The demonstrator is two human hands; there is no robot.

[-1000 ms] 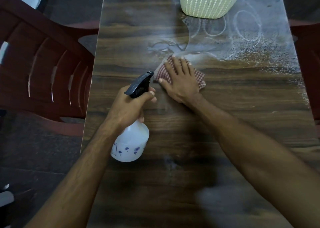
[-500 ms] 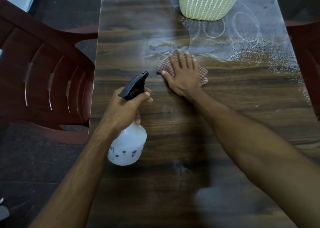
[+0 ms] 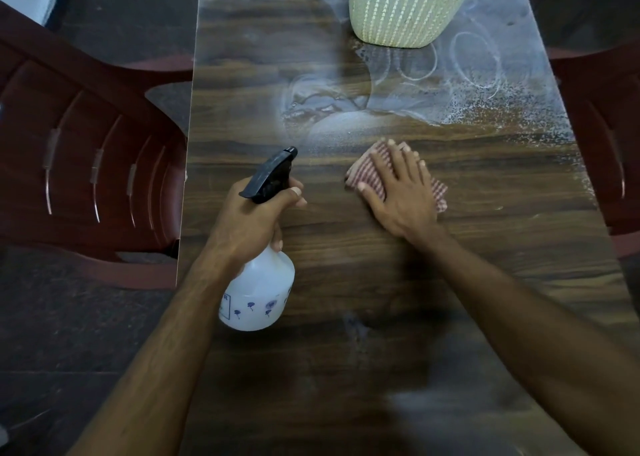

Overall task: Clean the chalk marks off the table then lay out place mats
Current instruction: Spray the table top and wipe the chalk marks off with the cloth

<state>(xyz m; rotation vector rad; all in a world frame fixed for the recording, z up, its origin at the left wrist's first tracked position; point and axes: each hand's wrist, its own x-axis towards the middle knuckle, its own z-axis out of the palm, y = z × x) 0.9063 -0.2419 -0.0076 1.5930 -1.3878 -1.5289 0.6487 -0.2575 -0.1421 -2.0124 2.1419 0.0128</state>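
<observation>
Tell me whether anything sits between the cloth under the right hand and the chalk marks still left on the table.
Mostly no: bare tabletop separates the checked cloth, under the right hand, from the chalk marks. Only the cream basket stands on the farthest marks.

The worktop (image 3: 363,265) looks like dark wood-grain laminate, smooth with a slight sheen, dulled toward its far edge by powdery white chalk marks (image 3: 467,60) and a wet speckled film. The cloth (image 3: 375,175) is woven, red-and-white checked fabric. The spray bottle (image 3: 258,292) is translucent white plastic with a matt black plastic trigger head. The basket (image 3: 398,12) is cream ribbed plastic. The chair (image 3: 86,164) is glossy maroon plastic.
</observation>
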